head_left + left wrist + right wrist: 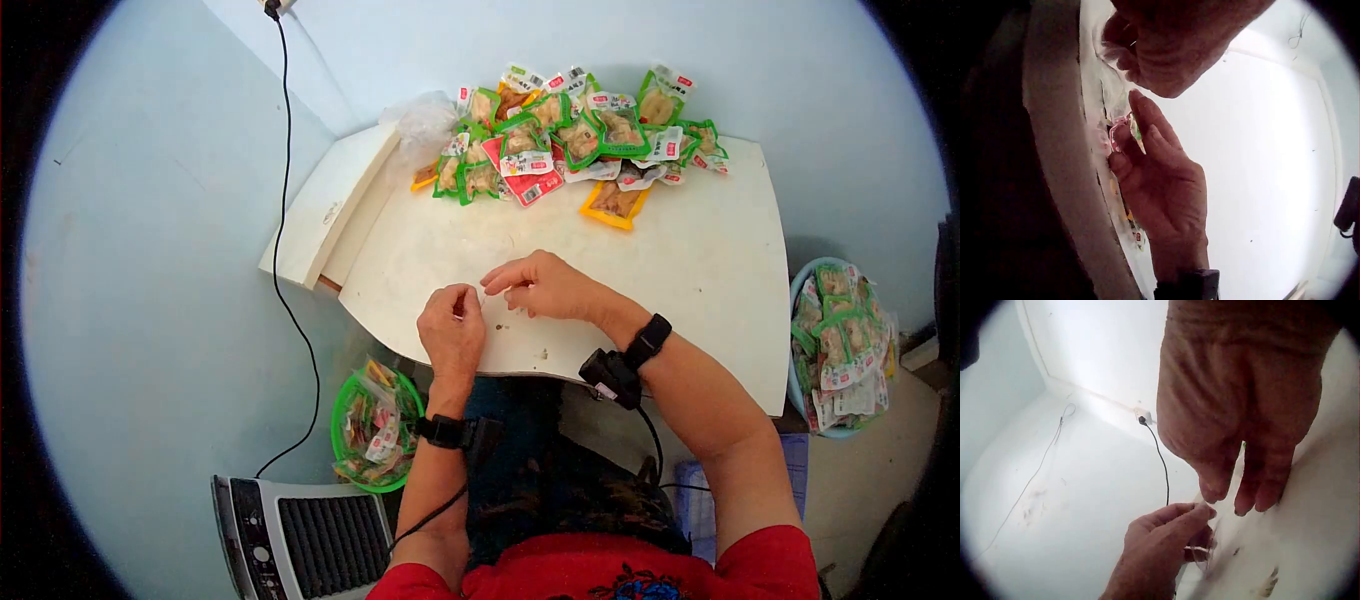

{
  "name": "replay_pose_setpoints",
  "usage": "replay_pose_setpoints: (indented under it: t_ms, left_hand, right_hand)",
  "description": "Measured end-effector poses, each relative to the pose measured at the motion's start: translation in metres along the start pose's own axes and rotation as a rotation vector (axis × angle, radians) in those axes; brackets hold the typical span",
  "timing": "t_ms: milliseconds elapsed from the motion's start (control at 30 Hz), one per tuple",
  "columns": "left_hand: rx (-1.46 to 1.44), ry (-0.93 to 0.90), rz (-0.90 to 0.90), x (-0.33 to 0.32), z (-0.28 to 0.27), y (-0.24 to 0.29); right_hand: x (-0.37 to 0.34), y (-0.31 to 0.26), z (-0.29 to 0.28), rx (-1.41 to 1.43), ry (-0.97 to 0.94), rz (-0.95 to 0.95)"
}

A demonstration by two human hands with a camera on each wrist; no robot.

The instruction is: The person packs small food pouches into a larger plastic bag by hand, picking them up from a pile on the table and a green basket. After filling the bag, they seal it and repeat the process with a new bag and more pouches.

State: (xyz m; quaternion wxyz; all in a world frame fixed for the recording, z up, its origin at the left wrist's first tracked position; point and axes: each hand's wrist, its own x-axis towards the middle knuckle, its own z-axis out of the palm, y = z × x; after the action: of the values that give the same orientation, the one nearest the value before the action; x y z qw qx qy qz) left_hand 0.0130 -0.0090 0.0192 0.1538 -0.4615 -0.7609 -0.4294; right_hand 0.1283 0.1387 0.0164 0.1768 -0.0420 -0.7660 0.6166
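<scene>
One clear film (1202, 561) extends past the left hand (452, 330), whose grip pinches it, its long axis unclear.

Left hand (1172, 47) curled, thin film (1133, 43) at fingers. Right hand (1163, 187) just beside, above worktop (1057, 119) edge. Packets (1139, 239) beyond.

no readable text, labels (527, 163) on the green-edged packets (620, 128) too small to make out

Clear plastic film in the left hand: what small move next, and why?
Perhaps pinch the clear plastic film with the bare right hand too, to steady it: the bare left hand pinches it, while the right hand's fingers are parted close by.
</scene>
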Motion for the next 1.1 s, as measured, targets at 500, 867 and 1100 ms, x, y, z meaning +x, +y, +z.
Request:
replay_pose_setpoints:
  t_ms: [500, 867, 1100]
  left_hand:
    - [0.109, 0.211, 0.211, 0.008, -0.012, 0.029]
    - [0.13, 0.01, 0.309, -0.023, -0.005, 0.036]
    - [0.227, 0.008, 0.215, -0.027, 0.006, 0.03]
  right_hand:
    - [-0.003, -0.013, 0.016, -0.253, 0.18, 0.035]
    - [0.0, -0.005, 0.016, -0.273, 0.18, 0.005]
    - [0.001, -0.003, 0.018, -0.291, 0.174, 0.019]
